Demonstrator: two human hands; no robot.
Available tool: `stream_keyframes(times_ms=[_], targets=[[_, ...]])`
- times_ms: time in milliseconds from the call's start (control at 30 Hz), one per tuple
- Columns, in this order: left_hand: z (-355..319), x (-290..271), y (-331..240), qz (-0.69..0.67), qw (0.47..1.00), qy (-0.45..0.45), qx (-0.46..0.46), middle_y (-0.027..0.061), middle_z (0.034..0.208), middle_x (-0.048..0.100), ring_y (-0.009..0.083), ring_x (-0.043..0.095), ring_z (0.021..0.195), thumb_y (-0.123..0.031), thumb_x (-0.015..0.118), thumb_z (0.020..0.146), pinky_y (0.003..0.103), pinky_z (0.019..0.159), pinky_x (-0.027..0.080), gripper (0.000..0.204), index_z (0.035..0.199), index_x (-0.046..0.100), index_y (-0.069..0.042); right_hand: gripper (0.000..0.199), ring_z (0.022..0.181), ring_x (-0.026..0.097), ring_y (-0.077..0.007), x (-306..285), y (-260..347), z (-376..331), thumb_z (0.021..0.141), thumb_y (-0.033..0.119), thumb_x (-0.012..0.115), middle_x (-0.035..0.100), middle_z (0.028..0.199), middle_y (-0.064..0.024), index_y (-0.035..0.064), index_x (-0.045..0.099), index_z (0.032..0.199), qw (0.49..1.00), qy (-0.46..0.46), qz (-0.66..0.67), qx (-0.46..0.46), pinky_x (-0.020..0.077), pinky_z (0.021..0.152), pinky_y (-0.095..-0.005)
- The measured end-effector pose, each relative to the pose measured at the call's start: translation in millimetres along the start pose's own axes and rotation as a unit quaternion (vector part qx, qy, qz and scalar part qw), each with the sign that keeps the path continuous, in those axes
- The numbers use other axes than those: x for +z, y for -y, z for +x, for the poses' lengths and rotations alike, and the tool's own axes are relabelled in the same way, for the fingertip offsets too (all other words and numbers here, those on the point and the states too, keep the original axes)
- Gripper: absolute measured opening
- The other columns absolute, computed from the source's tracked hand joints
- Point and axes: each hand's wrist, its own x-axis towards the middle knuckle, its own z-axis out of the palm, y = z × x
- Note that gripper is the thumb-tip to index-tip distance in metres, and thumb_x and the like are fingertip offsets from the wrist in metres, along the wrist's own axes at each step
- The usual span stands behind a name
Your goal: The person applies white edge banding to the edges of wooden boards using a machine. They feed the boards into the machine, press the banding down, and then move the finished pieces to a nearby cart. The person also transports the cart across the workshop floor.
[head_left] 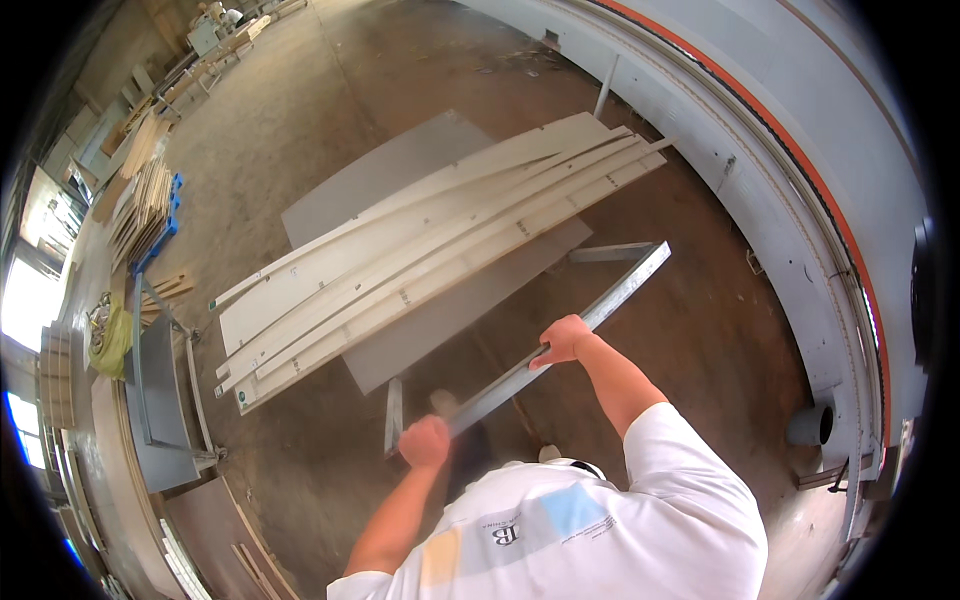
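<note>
In front of my body, a long grey metal bar (625, 290) runs slantwise from lower left to upper right. My right hand (565, 340) is wrapped around its middle. My left hand (425, 442) is closed on it near the lower left end. Short metal arms (395, 405) join the bar's ends and run toward a stack of long pale boards (430, 250). The boards lie lengthwise, roughly parallel to the bar, with gaps and bends between some strips. A wide grey sheet (385, 170) sticks out beneath them on both long sides; whatever supports it underneath is hidden.
A large white machine (720, 165) with an orange stripe curves along the right, with a dark pipe opening (810, 425) low on it. At left stand a metal-framed cart (165, 400), a yellow-green bag (110, 340) and stacked boards on a blue pallet (160, 230). Concrete floor (350, 75) extends ahead.
</note>
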Motion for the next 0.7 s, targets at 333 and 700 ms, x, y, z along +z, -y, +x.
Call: stream_keyframes(times_ms=[333, 700], targets=[[226, -34, 161, 0.000, 0.998, 0.056, -0.002, 0.0121, 0.084, 0.074, 0.0373, 0.070, 0.081, -0.033, 0.053, 0.098, 0.052, 0.074, 0.051, 0.033, 0.084, 0.075, -0.012, 0.075, 0.108, 0.070, -0.0290, -119, 76, 195, 0.079, 0.085, 0.062, 0.077, 0.106, -0.0063, 0.0169, 0.081, 0.104, 0.998, -0.046, 0.040, 0.008, 0.0541, 0.090, -0.0417], [485, -68, 324, 0.094, 0.985, 0.146, -0.001, 0.0084, 0.114, 0.072, 0.0302, 0.064, 0.112, -0.046, 0.087, 0.070, 0.046, 0.101, 0.042, 0.055, 0.114, 0.070, -0.018, 0.061, 0.109, 0.069, -0.0296, -248, 225, 429, 0.081, 0.067, 0.076, 0.075, 0.110, -0.0064, 0.0169, 0.076, 0.116, 0.970, -0.132, 0.159, -0.127, 0.0549, 0.091, -0.0440]])
